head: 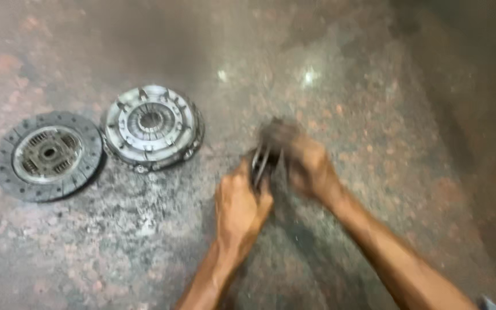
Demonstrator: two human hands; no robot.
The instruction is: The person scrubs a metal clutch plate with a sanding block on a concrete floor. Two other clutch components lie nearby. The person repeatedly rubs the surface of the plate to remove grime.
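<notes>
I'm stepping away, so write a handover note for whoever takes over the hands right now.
Left hand: gripping a small dark metal part, blurred.
Right hand: on the same part from the other side.
Floor: clutch disc lies flat at far left; pressure plate beside it, rims meeting.
Done: both lie out on the floor, untouched.
Left: the part in hand; what it is can't be told.

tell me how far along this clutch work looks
Done: a dark round friction disc and a silver round metal pressure plate lie on the stone floor. In hand: left hand and right hand grip a blurred dark metal part. What is left cannot be told.
</notes>
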